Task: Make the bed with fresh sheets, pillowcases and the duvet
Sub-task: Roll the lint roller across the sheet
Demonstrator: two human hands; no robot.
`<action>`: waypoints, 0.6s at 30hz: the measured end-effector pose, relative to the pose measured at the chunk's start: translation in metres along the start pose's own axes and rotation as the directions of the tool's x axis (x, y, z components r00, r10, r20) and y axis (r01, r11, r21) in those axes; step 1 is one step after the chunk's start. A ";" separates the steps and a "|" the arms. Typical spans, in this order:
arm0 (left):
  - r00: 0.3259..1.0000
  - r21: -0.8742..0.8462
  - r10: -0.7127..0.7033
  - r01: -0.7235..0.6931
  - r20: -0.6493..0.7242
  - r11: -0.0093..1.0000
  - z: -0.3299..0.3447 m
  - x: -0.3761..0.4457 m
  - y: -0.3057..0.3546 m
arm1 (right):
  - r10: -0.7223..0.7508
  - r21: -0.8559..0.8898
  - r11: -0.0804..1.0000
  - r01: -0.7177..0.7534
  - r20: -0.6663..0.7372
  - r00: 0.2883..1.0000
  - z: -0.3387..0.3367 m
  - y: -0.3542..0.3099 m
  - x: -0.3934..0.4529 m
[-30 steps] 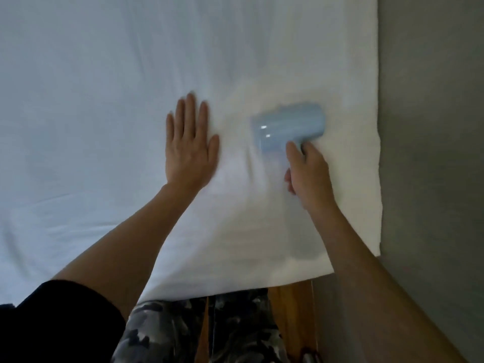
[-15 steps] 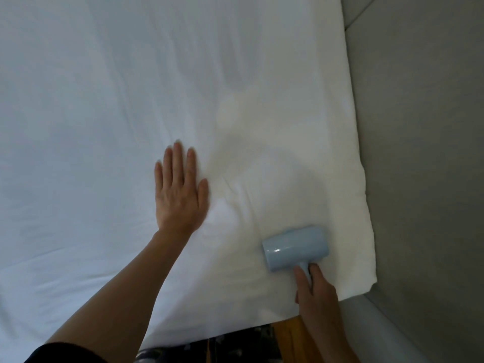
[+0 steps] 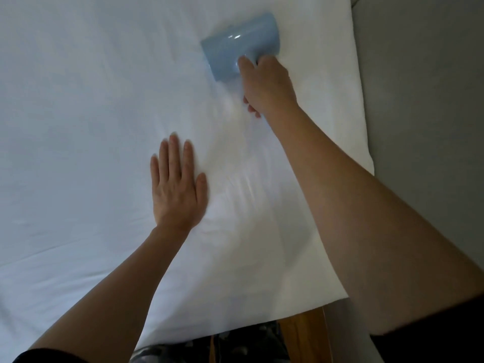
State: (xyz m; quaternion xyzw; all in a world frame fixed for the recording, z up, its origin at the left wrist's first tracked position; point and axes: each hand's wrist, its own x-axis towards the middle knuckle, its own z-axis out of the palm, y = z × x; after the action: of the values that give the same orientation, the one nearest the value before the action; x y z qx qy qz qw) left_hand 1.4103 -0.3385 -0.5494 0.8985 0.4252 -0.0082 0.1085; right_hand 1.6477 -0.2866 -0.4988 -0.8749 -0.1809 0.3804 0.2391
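Observation:
A white sheet [image 3: 78, 113] covers the bed and fills most of the view, with soft creases near the middle. My left hand [image 3: 176, 187] lies flat on the sheet, fingers straight and together, pressing it down. Further up and to the right, my right hand [image 3: 267, 85] grips the handle of a pale blue lint roller [image 3: 239, 43]. The roller's drum rests on the sheet near the bed's right side. The handle itself is hidden inside my fist.
A grey padded surface [image 3: 419, 127] runs along the bed's right edge. At the bottom, a strip of wooden bed frame [image 3: 306, 336] and camouflage-patterned trousers [image 3: 248, 344] show below the sheet's near edge.
My right hand has pushed the lint roller from the near right corner far up the sheet, away from me. My left hand stays flat on the sheet.

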 end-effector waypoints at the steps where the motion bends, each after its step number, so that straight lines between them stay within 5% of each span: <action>1: 1.000 -0.001 0.001 -0.001 0.002 1.000 0.001 0.000 0.000 | 0.002 -0.014 1.000 -0.002 0.001 1.000 0.000 0.001 -0.001; 18: 0.988 -0.003 0.059 -0.059 0.142 0.998 -0.016 -0.003 -0.002 | 0.247 -0.084 0.967 -0.240 0.098 0.964 -0.032 0.188 -0.227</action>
State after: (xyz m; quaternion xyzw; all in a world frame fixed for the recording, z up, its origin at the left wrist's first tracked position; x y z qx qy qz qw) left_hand 1.4057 -0.3363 -0.5343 0.9080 0.3895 -0.0692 0.1383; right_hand 1.5504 -0.5631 -0.4530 -0.8767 -0.0981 0.4468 0.1488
